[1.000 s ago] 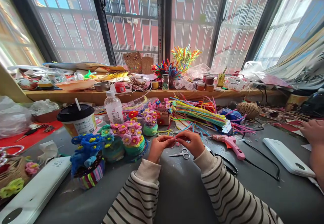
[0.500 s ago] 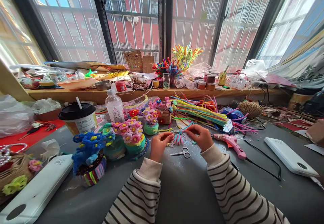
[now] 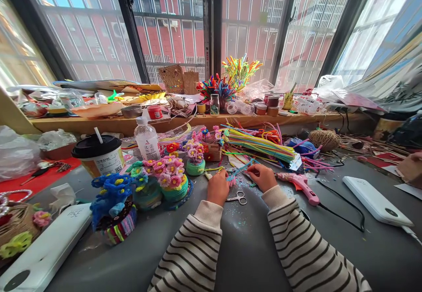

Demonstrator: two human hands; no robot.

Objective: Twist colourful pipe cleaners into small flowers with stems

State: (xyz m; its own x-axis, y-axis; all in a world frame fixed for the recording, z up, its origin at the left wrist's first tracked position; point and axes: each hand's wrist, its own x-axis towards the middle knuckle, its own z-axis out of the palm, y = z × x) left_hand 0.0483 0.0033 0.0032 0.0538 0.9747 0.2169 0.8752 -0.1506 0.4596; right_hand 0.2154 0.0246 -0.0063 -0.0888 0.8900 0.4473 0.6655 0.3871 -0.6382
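My left hand (image 3: 218,187) is closed, its fingertips pinching one end of a light-blue pipe cleaner (image 3: 243,169). The bent blue strands run across to my right hand (image 3: 263,177), whose thumb and fingers are also pinched on them; the exact grip is partly hidden. Below the strands, short pink pipe cleaner pieces (image 3: 232,181) lie on the table beside my left fingers. Small silver scissors (image 3: 240,198) rest just in front of the hands, their blades pointing left toward my left wrist.
Right of my right hand lies a pink glue gun (image 3: 306,190) with a black cord. A pipe cleaner bundle (image 3: 263,144) lies behind. Pink flowers in a pot (image 3: 171,173), blue flowers (image 3: 114,197), a lidded cup (image 3: 99,155) and a bottle (image 3: 147,140) stand left.
My left hand has moved right, closer to the pink pieces and scissors, and now pinches the blue pipe cleaner. The blue strands now stretch between both hands. My right hand has shifted slightly.
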